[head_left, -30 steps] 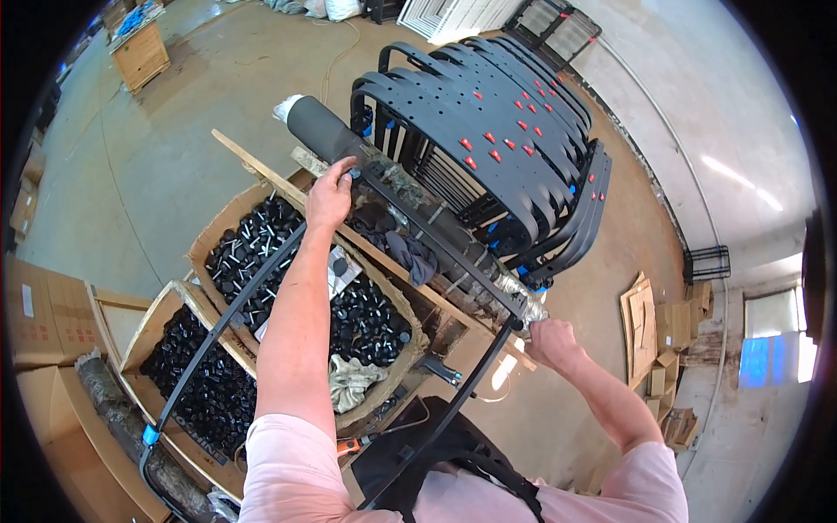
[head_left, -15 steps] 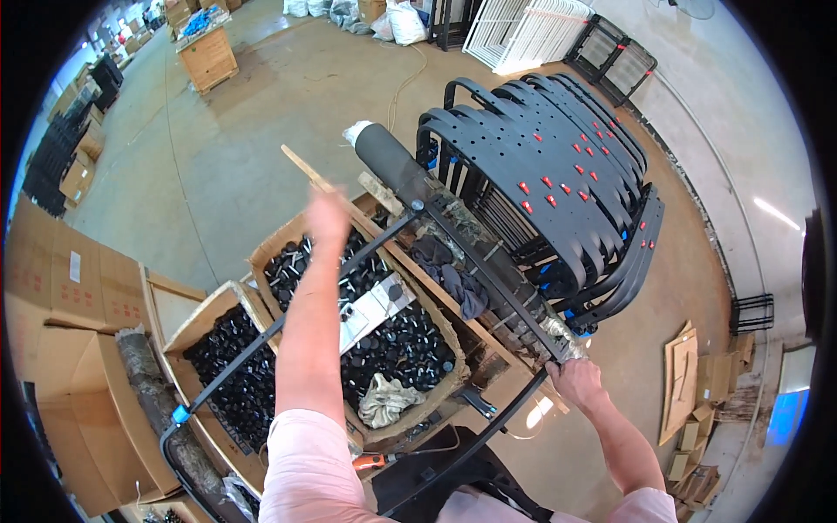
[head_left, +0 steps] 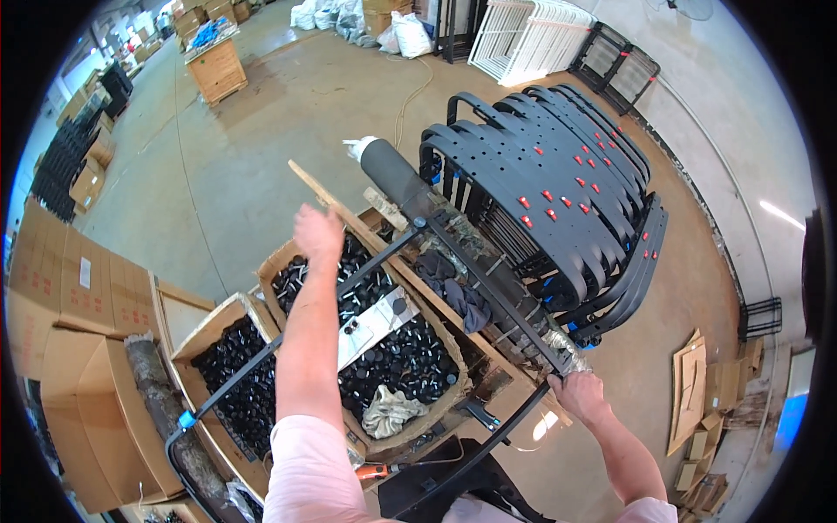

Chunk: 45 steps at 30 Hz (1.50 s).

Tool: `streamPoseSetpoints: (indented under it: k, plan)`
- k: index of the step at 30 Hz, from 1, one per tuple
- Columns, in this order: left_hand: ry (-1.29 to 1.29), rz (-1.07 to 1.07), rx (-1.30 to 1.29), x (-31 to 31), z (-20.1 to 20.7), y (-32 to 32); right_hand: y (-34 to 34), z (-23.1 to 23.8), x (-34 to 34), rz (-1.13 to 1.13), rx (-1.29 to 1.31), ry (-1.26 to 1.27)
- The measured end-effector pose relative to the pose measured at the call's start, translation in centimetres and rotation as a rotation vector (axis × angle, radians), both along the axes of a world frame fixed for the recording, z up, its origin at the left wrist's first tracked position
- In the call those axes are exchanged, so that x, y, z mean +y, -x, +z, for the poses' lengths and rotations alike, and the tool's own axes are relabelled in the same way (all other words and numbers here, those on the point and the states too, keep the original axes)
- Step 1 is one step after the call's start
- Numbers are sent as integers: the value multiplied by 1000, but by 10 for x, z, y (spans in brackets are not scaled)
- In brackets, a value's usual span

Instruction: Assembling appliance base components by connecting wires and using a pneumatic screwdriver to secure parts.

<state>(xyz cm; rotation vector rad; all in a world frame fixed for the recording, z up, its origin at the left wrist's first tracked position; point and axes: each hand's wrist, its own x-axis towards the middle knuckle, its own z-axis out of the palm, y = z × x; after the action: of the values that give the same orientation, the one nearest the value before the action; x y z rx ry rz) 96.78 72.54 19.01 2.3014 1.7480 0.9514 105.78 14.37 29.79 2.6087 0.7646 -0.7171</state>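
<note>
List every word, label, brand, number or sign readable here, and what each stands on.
Cardboard cartons at left: red print, too small and blurred to quote.
White label on one carton: too small to read.
White sheet over the black parts: no text legible.
Nothing else I can read.

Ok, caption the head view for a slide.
Left hand near a cardboard box of small black parts, right hand at a black metal frame's corner.
</note>
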Motion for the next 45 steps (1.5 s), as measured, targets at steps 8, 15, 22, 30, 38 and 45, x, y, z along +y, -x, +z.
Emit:
streamPoseSetpoints:
  k: [8,15,22,30,38,45]
  plan:
    - [216,-842,562,-118,54,-105,0,9,-25,167,-142,-81]
    - [110,-1064,539,-97,34,-101,-4,24,-5,58,28,11]
    - [154,-1058,518,-106,38,-100,-9,14,-38,185,135,108]
    - [161,-1029,424,-106,27,-97,-6,10,-30,241,49,120]
    - [150,-753,23,-161,43,-36,-12,-9,-36,189,-41,-86]
    - [336,-995,-160,-287,-16,122,-20,-28,-35,26,-40,-77]
